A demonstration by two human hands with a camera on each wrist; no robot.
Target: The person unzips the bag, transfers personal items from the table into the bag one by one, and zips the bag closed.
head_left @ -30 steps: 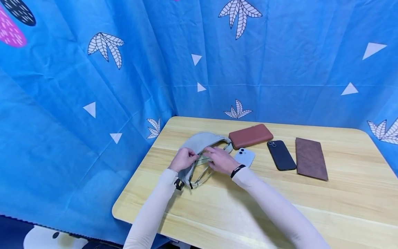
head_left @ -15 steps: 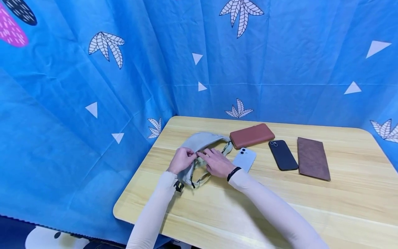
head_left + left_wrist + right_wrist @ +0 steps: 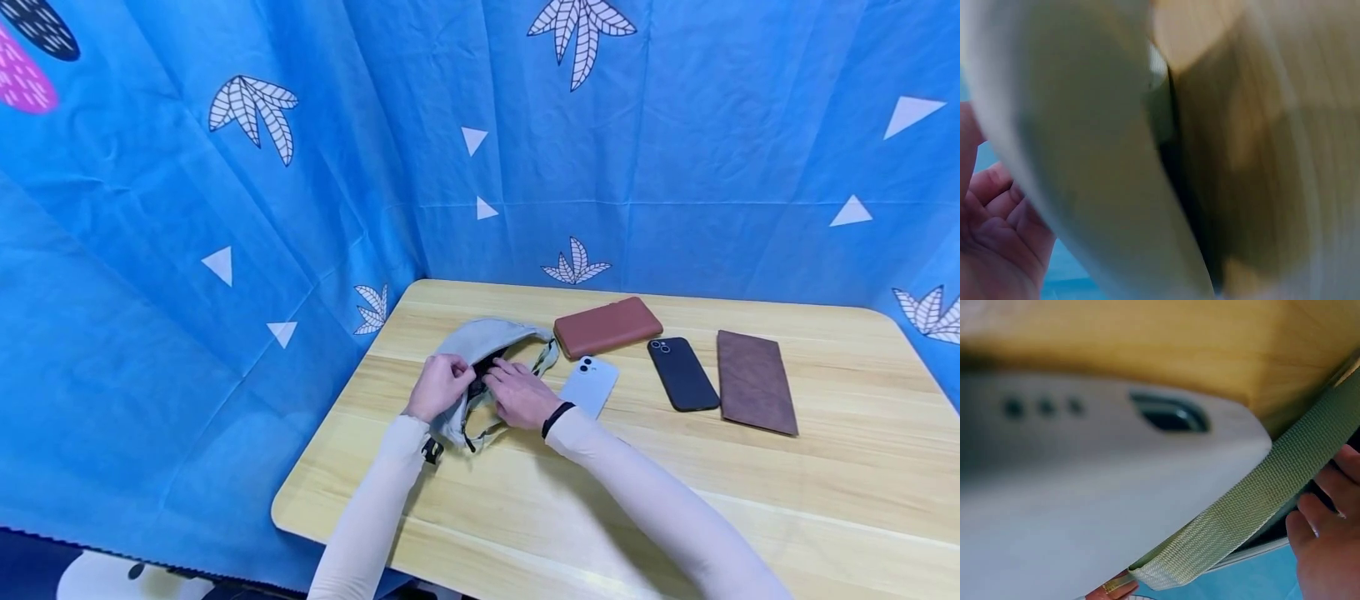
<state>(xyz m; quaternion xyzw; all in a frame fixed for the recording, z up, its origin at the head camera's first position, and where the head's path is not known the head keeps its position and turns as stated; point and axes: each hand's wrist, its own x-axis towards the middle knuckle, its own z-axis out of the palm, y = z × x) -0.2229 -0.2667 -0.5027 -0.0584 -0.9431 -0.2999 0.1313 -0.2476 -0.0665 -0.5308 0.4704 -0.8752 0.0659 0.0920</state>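
Observation:
A pale grey-green waist bag [image 3: 487, 335] lies on the left part of the table, its opening parted and a dark inside showing. My left hand [image 3: 437, 387] pinches the far-left edge of that opening with thumb and index finger. On the near-right edge my right hand [image 3: 522, 396] holds the bag, fingertips at the dark gap. In the right wrist view the woven strap [image 3: 1272, 494] crosses in front of my curled right fingers [image 3: 1316, 515]. The left wrist view shows my left hand [image 3: 1000, 231] partly hidden behind the blurred bag fabric [image 3: 1085, 137].
Just right of the bag lies a white phone [image 3: 592, 383], with a reddish-brown wallet [image 3: 607, 327] behind it. Farther right are a black phone [image 3: 684, 375] and a flat dark-brown wallet [image 3: 756, 382]. A black buckle [image 3: 432, 451] hangs beside the left wrist. Blue cloth [image 3: 712, 167] walls the table.
My right hand has come slightly left and down against the bag's edge. The opening, closed between my fingers half a second ago, now gapes and shows dark lining. My left hand stays nearly in place.

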